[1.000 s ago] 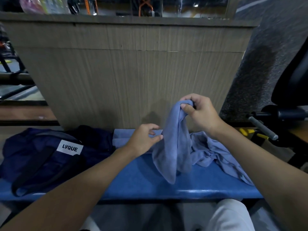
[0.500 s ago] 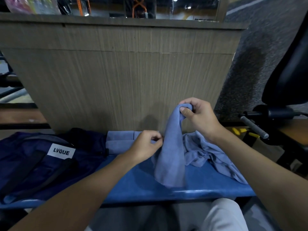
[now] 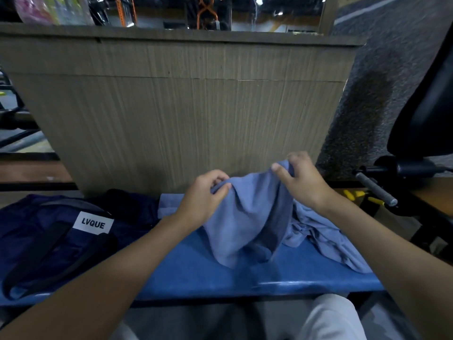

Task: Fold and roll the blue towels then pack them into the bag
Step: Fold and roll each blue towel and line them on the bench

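Blue bench padding [image 3: 196,273] is seen across the lower part of the view, backed by an upright wood-grain panel [image 3: 183,119]. A blue towel [image 3: 245,217] is held up above the bench between both hands. Its upper edge is stretched from one hand to the other, and its lower part is draped down onto the padding. One end of that edge is pinched by the left hand [image 3: 206,195], thumb against curled fingers. The other end is gripped by the right hand [image 3: 299,182], with the fingers curled over the cloth and the thumb pressed on its near side. The right hand is held slightly higher than the left.

A second blue towel [image 3: 321,234] is left crumpled on the bench, just to the right of the held one and partly behind it. A folded piece of blue cloth [image 3: 169,204] is laid flat at the back of the bench, beyond the left wrist. At the left end of the bench a navy bag [image 3: 36,229] is laid slumped. It is marked by a white label [image 3: 93,223] reading LVQUE, and a black strap [image 3: 49,256] is looped across its front. A grey metal bar [image 3: 375,190] is seen past the right end of the bench.
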